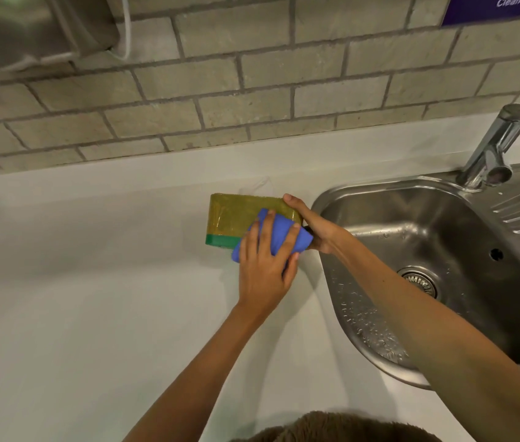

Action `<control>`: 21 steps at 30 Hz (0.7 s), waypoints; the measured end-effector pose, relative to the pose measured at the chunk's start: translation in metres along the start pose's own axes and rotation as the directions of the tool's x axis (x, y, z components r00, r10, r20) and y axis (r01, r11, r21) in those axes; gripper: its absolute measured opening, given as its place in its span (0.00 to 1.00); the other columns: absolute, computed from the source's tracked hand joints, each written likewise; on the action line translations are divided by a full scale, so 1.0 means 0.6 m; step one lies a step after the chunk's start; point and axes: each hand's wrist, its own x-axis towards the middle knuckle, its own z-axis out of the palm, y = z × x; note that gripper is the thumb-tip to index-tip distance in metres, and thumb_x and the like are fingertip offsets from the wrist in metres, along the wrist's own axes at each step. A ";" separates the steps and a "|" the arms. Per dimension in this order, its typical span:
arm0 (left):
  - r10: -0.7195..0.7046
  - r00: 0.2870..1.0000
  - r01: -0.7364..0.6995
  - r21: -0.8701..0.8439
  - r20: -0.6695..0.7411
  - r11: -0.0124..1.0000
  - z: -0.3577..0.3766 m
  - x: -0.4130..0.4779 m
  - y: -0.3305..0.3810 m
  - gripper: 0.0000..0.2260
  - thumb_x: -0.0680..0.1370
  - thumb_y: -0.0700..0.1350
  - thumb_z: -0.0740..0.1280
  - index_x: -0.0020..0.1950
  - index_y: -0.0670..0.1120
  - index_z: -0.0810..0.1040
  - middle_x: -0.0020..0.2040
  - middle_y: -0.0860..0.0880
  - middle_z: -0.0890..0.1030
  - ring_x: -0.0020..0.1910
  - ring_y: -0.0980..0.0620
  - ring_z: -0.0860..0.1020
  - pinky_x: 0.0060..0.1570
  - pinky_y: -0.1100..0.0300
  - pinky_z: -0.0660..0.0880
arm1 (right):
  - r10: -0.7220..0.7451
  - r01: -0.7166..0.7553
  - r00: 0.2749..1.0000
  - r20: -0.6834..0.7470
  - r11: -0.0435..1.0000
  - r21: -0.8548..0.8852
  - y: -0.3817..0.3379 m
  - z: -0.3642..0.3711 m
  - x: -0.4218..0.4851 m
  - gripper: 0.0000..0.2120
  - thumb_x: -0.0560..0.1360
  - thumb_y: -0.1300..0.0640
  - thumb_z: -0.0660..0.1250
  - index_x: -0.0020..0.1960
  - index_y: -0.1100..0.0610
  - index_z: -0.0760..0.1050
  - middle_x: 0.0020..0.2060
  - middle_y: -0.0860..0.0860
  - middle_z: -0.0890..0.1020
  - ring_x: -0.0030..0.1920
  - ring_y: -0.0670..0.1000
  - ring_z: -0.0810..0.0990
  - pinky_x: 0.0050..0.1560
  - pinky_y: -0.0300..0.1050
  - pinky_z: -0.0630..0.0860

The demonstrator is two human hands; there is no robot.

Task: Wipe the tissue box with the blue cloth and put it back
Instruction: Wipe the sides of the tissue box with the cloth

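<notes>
The tissue box (236, 218) stood on the white surface (93, 298), towards its back edge and just left of the sink (427, 250), its olive-yellow face with the green band along the bottom turned toward the person. A white tissue appeared to poke out behind its top, though that part was faint. The left hand (263, 269) lay flat over the blue cloth (279, 237), its grip spread wide, fingers (249, 240) pressing the bunched cloth against the lower right of the box's face. The right hand (313, 223) clasped the box's right end, its grip pinching that end with the thumb over the top corner; the other fingers were hidden behind the box.

The box looked glossy, as if film-wrapped, so it would probably be slick under a hand and light enough to skate along the surface when pushed. Its walls would likely be thin card that dents under hard pressure, so a gentle wipe seemed wise. The short ends and corners, the stiffest parts, seemed the best places to hold. The cloth was soft and folded readily.
</notes>
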 end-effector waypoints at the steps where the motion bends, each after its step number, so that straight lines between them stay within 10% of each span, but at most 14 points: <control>1: -0.017 1.000 0.017 0.010 -0.007 1.000 -0.006 -0.008 -0.014 0.19 0.76 0.51 0.61 0.64 0.47 0.78 0.66 0.36 0.75 0.63 0.33 0.74 0.58 0.43 0.73 | 0.004 -0.004 1.000 -0.017 1.000 0.012 0.002 0.001 -0.001 0.26 0.64 0.31 0.66 0.49 0.51 0.79 0.49 0.54 0.83 0.50 0.54 0.80 0.56 0.51 0.77; 7: -0.464 0.885 0.458 -0.124 -0.029 0.880 -0.012 0.046 -0.020 0.17 0.79 0.47 0.60 0.66 0.46 0.75 0.69 0.34 0.70 0.64 0.33 0.70 0.62 0.43 0.69 | 0.040 -0.039 0.997 -0.062 0.999 0.027 -0.010 0.028 -0.014 0.33 0.57 0.29 0.68 0.53 0.51 0.76 0.46 0.49 0.81 0.47 0.49 0.80 0.37 0.43 0.76; 16: 0.002 1.000 -0.002 -0.066 0.000 0.998 -0.007 -0.011 -0.027 0.19 0.78 0.51 0.60 0.65 0.45 0.77 0.67 0.35 0.73 0.63 0.33 0.73 0.58 0.45 0.73 | 0.040 -0.037 0.997 -0.063 0.998 0.047 -0.012 0.025 -0.013 0.42 0.55 0.29 0.68 0.59 0.57 0.77 0.49 0.54 0.83 0.48 0.53 0.82 0.49 0.49 0.79; 21: -0.464 0.886 0.453 -0.234 0.010 0.860 -0.011 0.029 -0.030 0.18 0.80 0.48 0.57 0.68 0.47 0.74 0.70 0.36 0.69 0.64 0.36 0.69 0.64 0.44 0.69 | 0.041 -0.035 0.994 -0.097 0.997 0.064 -0.021 0.043 -0.025 0.42 0.61 0.32 0.69 0.66 0.57 0.70 0.52 0.53 0.81 0.50 0.51 0.80 0.40 0.46 0.77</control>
